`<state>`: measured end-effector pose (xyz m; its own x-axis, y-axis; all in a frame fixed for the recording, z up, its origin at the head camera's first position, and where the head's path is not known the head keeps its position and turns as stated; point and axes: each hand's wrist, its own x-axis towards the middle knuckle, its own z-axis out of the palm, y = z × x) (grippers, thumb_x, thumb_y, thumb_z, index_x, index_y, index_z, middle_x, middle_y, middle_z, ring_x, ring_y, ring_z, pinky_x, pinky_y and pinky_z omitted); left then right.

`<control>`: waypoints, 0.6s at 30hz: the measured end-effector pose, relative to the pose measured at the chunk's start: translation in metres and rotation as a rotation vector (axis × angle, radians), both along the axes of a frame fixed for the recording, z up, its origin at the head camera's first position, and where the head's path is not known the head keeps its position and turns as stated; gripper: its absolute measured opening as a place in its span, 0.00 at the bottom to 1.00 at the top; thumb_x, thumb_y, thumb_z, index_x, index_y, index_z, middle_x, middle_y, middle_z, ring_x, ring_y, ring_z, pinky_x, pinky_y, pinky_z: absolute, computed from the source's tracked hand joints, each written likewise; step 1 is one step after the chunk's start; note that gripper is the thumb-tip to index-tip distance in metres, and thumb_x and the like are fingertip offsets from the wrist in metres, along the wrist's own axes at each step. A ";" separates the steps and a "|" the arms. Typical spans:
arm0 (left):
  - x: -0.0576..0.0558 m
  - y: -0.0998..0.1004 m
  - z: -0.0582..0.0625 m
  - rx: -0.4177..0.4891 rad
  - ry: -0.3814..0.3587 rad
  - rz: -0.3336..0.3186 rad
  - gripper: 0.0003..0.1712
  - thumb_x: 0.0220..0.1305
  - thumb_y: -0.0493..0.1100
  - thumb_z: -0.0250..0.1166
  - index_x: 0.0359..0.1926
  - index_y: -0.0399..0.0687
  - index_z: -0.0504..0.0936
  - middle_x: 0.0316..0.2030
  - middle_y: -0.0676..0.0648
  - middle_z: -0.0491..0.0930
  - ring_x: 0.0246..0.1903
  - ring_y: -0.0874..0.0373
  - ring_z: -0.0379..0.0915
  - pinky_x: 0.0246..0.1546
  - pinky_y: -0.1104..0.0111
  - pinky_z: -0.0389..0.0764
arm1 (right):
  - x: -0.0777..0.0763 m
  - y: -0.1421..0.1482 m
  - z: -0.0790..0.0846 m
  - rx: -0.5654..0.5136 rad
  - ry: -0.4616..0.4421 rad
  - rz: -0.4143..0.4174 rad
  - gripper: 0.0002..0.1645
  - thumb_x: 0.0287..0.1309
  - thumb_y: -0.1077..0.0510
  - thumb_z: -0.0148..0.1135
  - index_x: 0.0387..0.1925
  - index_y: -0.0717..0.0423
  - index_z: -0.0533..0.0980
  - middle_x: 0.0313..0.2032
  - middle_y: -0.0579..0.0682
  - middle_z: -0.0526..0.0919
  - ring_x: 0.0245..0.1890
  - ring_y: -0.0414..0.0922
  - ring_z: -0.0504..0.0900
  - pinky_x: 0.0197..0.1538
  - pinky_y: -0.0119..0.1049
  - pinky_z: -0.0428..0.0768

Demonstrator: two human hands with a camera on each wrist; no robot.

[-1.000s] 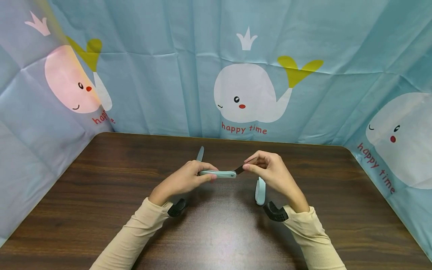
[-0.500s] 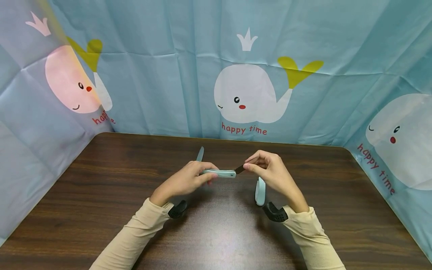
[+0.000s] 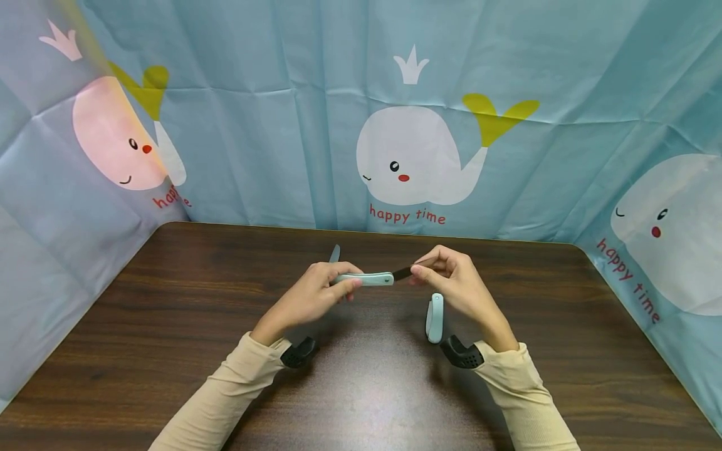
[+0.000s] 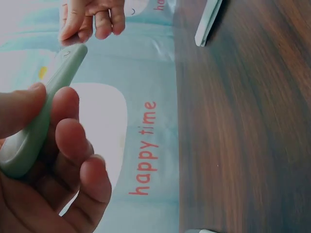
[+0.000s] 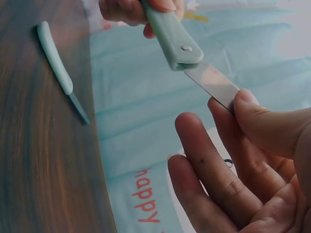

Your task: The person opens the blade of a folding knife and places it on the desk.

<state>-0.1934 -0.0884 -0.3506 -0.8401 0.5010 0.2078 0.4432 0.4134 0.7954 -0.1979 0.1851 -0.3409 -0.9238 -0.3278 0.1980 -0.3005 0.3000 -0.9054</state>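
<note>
A person's two hands hold a pale green folding knife (image 3: 363, 279) in the air above the middle of a dark wooden table (image 3: 169, 313), toward its far edge. The left hand (image 3: 309, 294) wraps its curled fingers around the handle. The right hand (image 3: 451, 282) pinches the metal blade (image 3: 403, 273) between thumb and forefinger.

The head view shows both hands and the whole table. Only the right wrist view shows the blade (image 5: 211, 83) swung out straight from the handle, the rivet at the hinge, and the other right fingers loosely extended beneath. The left wrist view shows the handle (image 4: 41, 121) pressed between thumb and fingers; there the blade is hidden behind the right hand's fingers.

Three knives of the same pale green are counted. A second knife (image 3: 334, 255), open, lies on the table beyond the left hand, which partly covers it. A third knife (image 3: 435, 317), folded, lies beside the right wrist. A blue whale-printed curtain (image 3: 507, 188) surrounds the table on three sides.
</note>
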 end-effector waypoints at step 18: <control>0.002 0.000 0.003 0.125 -0.051 0.041 0.10 0.72 0.42 0.59 0.46 0.43 0.84 0.26 0.47 0.80 0.26 0.57 0.74 0.29 0.72 0.74 | -0.001 0.001 -0.001 -0.126 -0.061 0.022 0.07 0.65 0.62 0.63 0.40 0.63 0.76 0.34 0.49 0.89 0.34 0.42 0.89 0.47 0.35 0.85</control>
<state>-0.1917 -0.0888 -0.3472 -0.8704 0.4390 0.2230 0.3858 0.3265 0.8629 -0.1987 0.1859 -0.3414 -0.9284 -0.3237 0.1824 -0.2486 0.1764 -0.9524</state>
